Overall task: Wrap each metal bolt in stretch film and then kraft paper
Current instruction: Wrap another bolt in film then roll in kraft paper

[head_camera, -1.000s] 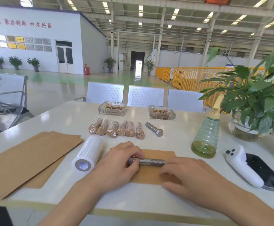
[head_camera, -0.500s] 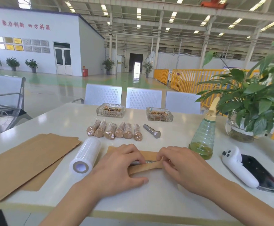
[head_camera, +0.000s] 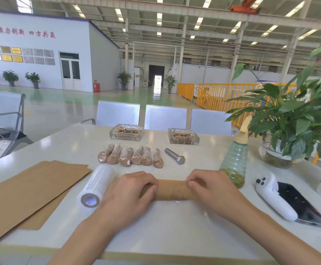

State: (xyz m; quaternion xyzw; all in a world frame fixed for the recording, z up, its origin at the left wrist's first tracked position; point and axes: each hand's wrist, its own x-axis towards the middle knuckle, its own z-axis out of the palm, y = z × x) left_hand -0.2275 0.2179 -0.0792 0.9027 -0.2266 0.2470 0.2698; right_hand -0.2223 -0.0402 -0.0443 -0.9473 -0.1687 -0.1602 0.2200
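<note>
Kraft sheets (head_camera: 27, 190) stacked at table (head_camera: 175, 230) left; film roll (head_camera: 95, 186) just right of them. Left hand (head_camera: 129, 196) fingers curled over left end of kraft roll (head_camera: 172, 189) at table center, right hand (head_camera: 211, 190) pinching right end. Bolt inside hidden. Behind: six wrapped bolts (head_camera: 131, 156), bare bolt (head_camera: 175, 156). Spray bottle (head_camera: 234, 159) farther right.

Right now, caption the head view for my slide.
Both hands, left hand and right hand, roll kraft paper into a tube beside six wrapped bolts.
</note>
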